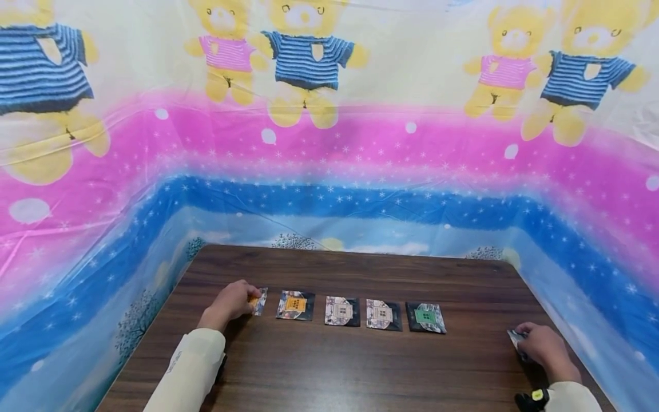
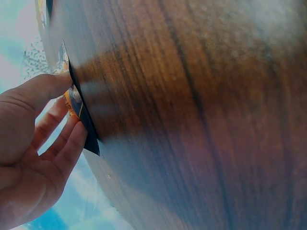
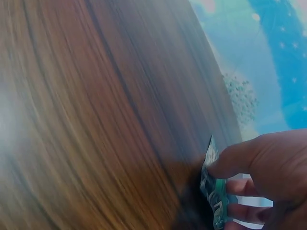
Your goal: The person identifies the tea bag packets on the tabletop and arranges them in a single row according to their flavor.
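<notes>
My left hand point(image 1: 233, 302) is at the left end of a row of small flat sachets, pinching an orange-labelled sachet point(image 1: 262, 302) between thumb and fingers. In the left wrist view, that sachet's dark edge lies close along the wood, and the fingers cover part of its face. Far to the right, my right hand point(image 1: 544, 348) pinches another sachet point(image 3: 211, 189), silvery with some green on it, mostly covered by the fingers in the head view. Nearest to the left hand's sachet is a second orange-labelled sachet point(image 1: 295, 305).
Two pale-labelled sachets point(image 1: 342, 311) and a green-labelled sachet point(image 1: 425, 317) continue the row across the dark wooden table point(image 1: 329, 360). A printed cloth point(image 1: 329, 200) with teddy bears hangs around the back and sides of the table.
</notes>
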Demonstrator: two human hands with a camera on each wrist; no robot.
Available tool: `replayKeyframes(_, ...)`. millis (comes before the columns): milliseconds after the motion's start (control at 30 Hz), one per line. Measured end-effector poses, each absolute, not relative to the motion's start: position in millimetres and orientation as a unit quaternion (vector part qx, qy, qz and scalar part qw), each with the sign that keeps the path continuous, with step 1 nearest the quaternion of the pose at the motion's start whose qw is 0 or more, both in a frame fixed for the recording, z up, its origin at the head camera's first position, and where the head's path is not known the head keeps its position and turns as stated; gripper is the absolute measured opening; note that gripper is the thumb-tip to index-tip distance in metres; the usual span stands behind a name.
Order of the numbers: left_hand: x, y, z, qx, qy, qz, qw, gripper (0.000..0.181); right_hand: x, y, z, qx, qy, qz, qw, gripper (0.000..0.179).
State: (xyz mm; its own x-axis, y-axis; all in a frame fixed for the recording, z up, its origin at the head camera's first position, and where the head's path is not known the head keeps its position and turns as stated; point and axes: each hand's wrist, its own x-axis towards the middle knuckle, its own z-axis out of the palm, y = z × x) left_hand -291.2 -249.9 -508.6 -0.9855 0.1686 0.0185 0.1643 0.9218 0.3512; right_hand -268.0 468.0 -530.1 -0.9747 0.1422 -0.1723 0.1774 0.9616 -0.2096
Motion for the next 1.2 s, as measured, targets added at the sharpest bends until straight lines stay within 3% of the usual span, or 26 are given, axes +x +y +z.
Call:
replayKeyframes(533, -292.4, -249.6, -509.7, 0.084, 0.980, 0.178, 0.007, 0.025, -286.5, 416.7, -533.1, 0.028, 0.991, -0.123, 0.038, 0.037)
replayKeyframes(1200, -291.1, -247.9, -507.1, 0.077, 0.981, 0.177, 0.010, 0.025, -305.2, 365.2, -533.8, 0.034, 0.991, -0.130, 0.026, 0.035)
